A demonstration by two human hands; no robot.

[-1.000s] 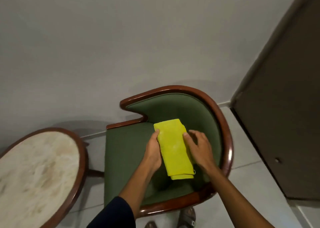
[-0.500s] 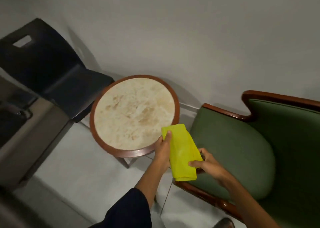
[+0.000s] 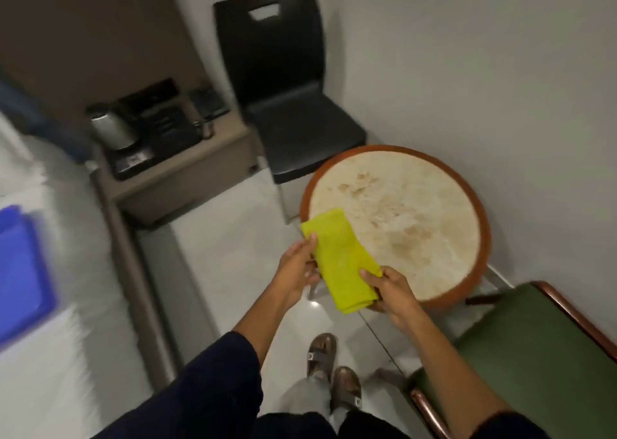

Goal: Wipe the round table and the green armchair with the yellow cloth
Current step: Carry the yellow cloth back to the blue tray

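The folded yellow cloth is held in the air between both hands, over the near left rim of the round table. My left hand grips its left edge and my right hand pinches its lower right edge. The table has a stained pale marble top in a brown wooden ring. The green armchair shows only its seat and wooden frame at the lower right, beside the table.
A black plastic chair stands against the wall behind the table. A low cabinet at the left carries a kettle and a dark tray. A bed with a blue object fills the far left. My sandalled feet stand on the tiled floor.
The cloth came off the armchair seat in both hands and moved left to the table's edge. My view swung left, bringing the black chair, cabinet and bed into sight.
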